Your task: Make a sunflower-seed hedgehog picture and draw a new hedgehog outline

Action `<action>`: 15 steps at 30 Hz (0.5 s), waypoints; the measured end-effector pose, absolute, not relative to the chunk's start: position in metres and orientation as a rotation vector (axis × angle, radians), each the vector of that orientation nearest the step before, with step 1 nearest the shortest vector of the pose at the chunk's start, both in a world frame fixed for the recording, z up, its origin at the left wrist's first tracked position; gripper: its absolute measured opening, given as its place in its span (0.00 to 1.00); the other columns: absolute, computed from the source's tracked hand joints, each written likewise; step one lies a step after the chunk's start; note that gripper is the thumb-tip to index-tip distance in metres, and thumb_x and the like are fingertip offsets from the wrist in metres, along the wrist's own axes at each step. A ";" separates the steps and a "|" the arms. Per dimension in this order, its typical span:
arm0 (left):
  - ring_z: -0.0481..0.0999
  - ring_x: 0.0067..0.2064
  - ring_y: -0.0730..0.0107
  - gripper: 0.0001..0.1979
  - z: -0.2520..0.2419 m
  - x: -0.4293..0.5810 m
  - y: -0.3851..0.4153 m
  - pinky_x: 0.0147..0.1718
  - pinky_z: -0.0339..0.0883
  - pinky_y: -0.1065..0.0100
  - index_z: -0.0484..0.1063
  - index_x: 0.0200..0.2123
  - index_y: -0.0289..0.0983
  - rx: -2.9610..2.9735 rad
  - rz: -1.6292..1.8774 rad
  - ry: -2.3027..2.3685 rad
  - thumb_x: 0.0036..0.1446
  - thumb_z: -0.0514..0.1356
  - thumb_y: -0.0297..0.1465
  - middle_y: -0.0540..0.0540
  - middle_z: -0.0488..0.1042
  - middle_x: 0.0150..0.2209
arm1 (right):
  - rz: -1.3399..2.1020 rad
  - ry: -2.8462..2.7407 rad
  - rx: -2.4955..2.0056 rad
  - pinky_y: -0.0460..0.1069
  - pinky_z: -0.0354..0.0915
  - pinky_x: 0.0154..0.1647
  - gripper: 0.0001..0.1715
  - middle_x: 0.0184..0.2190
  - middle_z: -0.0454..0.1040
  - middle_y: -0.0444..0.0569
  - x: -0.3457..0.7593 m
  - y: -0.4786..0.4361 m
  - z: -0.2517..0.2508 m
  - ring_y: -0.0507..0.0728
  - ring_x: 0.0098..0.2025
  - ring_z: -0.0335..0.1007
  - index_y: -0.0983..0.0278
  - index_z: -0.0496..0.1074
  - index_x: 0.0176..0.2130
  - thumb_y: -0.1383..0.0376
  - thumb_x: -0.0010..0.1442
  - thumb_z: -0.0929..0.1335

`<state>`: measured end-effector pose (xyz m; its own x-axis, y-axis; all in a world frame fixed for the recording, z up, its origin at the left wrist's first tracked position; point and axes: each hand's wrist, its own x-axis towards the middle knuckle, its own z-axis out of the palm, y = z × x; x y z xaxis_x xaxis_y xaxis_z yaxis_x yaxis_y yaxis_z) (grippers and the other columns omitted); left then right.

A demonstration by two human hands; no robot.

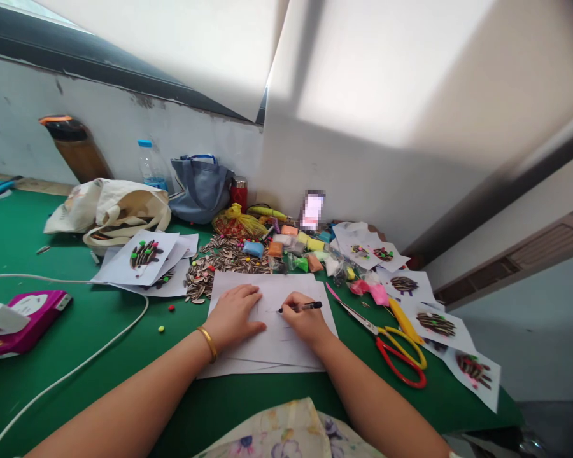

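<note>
White sheets of paper (272, 289) lie stacked in front of me on the green table, with a few faint pen lines on the top one. My left hand (233, 316) rests flat on the left side of the paper, fingers stretched and thumb apart. A gold bangle (208, 344) circles that wrist. In my right hand (302, 321) a black pen (310, 306) is gripped, its tip at the sheet near the middle. Just beyond the paper spreads a heap of striped sunflower seeds (229, 254), beside several coloured clay packets (275, 249).
Red-and-yellow scissors (379, 331) lie open right of the paper. Seed-decorated pictures (437, 323) line the right edge; more (146, 257) sit left. A white cable (114, 338) crosses the left side near a magenta box (26, 321). Bags (198, 184) and a phone (312, 210) stand along the wall.
</note>
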<state>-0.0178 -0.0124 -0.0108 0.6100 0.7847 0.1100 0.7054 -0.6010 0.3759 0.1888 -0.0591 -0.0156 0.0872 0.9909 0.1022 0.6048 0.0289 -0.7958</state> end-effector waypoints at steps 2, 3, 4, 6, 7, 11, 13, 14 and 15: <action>0.61 0.63 0.50 0.33 -0.011 -0.018 -0.012 0.61 0.53 0.51 0.71 0.56 0.39 2.543 0.387 1.205 0.46 0.67 0.45 0.40 0.66 0.61 | 0.687 -1.589 -1.656 0.46 0.57 0.27 0.06 0.23 0.71 0.42 0.190 -0.059 -0.016 0.52 0.27 0.64 0.61 0.69 0.25 0.66 0.52 0.64; 0.61 0.63 0.50 0.33 -0.011 -0.018 -0.012 0.61 0.53 0.51 0.71 0.56 0.39 2.545 0.388 1.203 0.46 0.67 0.45 0.40 0.66 0.61 | 0.684 -1.587 -1.653 0.46 0.57 0.27 0.06 0.23 0.71 0.42 0.190 -0.059 -0.016 0.52 0.26 0.64 0.61 0.69 0.25 0.66 0.52 0.64; 0.61 0.63 0.50 0.33 -0.011 -0.018 -0.012 0.61 0.53 0.51 0.71 0.56 0.39 2.546 0.386 1.201 0.46 0.67 0.45 0.40 0.66 0.61 | 0.680 -1.586 -1.652 0.46 0.57 0.26 0.06 0.23 0.71 0.42 0.190 -0.059 -0.017 0.52 0.26 0.64 0.61 0.69 0.25 0.66 0.52 0.64; 0.61 0.63 0.50 0.33 -0.011 -0.018 -0.012 0.61 0.53 0.52 0.71 0.55 0.39 2.546 0.384 1.199 0.46 0.67 0.45 0.40 0.66 0.61 | 0.676 -1.580 -1.652 0.46 0.57 0.26 0.06 0.22 0.70 0.42 0.191 -0.057 -0.019 0.52 0.26 0.63 0.61 0.69 0.25 0.65 0.52 0.64; 0.61 0.63 0.50 0.33 -0.011 -0.018 -0.012 0.61 0.53 0.52 0.71 0.55 0.39 2.545 0.387 1.199 0.46 0.67 0.44 0.40 0.66 0.61 | 0.678 -1.571 -1.647 0.46 0.57 0.26 0.06 0.22 0.70 0.42 0.192 -0.056 -0.021 0.52 0.26 0.63 0.61 0.69 0.24 0.65 0.52 0.64; 0.62 0.62 0.50 0.33 -0.011 -0.018 -0.012 0.61 0.53 0.52 0.71 0.55 0.39 2.538 0.403 1.197 0.45 0.67 0.44 0.40 0.67 0.61 | 0.732 -1.430 -1.604 0.46 0.60 0.26 0.07 0.23 0.70 0.42 0.197 -0.051 -0.024 0.53 0.26 0.65 0.61 0.70 0.27 0.63 0.53 0.63; 0.62 0.62 0.50 0.33 -0.012 -0.018 -0.012 0.61 0.53 0.52 0.71 0.55 0.39 2.537 0.402 1.193 0.46 0.67 0.44 0.40 0.67 0.61 | 0.777 -1.377 -1.562 0.47 0.63 0.28 0.09 0.26 0.72 0.44 0.199 -0.049 -0.023 0.54 0.28 0.67 0.62 0.72 0.33 0.61 0.55 0.64; 0.62 0.62 0.50 0.33 -0.013 -0.018 -0.012 0.61 0.53 0.52 0.71 0.55 0.39 2.538 0.401 1.192 0.46 0.67 0.44 0.40 0.67 0.61 | 0.793 -1.379 -1.540 0.47 0.64 0.31 0.11 0.29 0.74 0.45 0.200 -0.049 -0.023 0.54 0.30 0.69 0.62 0.73 0.36 0.60 0.55 0.65; 0.62 0.63 0.50 0.34 -0.013 -0.018 -0.012 0.61 0.53 0.52 0.71 0.56 0.39 2.541 0.401 1.191 0.46 0.67 0.44 0.40 0.66 0.61 | 0.801 -1.397 -1.517 0.48 0.66 0.34 0.12 0.33 0.76 0.46 0.200 -0.049 -0.022 0.55 0.34 0.71 0.62 0.74 0.38 0.59 0.55 0.66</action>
